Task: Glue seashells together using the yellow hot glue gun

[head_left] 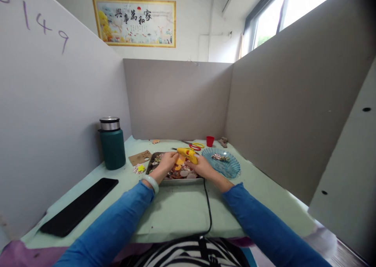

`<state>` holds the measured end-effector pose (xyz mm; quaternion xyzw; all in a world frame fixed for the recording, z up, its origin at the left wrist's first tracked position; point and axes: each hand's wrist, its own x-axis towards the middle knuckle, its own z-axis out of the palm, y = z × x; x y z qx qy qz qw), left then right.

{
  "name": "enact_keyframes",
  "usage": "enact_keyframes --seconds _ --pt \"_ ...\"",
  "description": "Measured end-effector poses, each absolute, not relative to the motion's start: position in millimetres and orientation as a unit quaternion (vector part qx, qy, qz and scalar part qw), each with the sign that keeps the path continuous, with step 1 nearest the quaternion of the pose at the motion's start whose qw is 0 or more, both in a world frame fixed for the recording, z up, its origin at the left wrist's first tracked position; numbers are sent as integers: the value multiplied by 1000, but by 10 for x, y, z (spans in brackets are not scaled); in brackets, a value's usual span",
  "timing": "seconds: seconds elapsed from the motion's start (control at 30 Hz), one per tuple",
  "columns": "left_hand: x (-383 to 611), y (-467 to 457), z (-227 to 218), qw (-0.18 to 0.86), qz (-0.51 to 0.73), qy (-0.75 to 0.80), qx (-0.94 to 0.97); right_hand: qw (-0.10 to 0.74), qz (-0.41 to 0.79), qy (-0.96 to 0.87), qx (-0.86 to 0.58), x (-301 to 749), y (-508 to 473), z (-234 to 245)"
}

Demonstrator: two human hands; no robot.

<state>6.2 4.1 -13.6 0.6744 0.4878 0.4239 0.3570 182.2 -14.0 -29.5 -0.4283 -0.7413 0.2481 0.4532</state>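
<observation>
My right hand (202, 166) is closed around a yellow glue gun (187, 154), its nozzle pointing left over a metal tray (182, 180) filled with several small craft pieces. My left hand (166, 164) pinches a small orange piece (179, 162) just below the gun's tip, above the tray. A pale bangle sits on my left wrist. The gun's black cord (209, 210) runs from the tray back toward my body.
A dark green flask (112, 143) stands at the left by the partition. A black phone-like slab (78, 206) lies at the front left. A blue glass dish (223, 162), red-and-yellow scissors (194, 145), a small red cup (210, 141) and a brown card (140, 157) surround the tray. Partitions wall three sides.
</observation>
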Motion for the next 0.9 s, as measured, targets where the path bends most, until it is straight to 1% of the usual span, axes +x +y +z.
enact_keyframes --seconds 0.43,0.77,0.9 --pt "70 61 -160 381 429 498 650 440 232 -748 -440 1817 -162 -271" --pt "20 169 -234 319 435 519 663 443 263 -737 -438 1802 -173 -262" --pt "28 158 -211 318 423 525 666 437 267 -736 -442 1801 -177 -258"
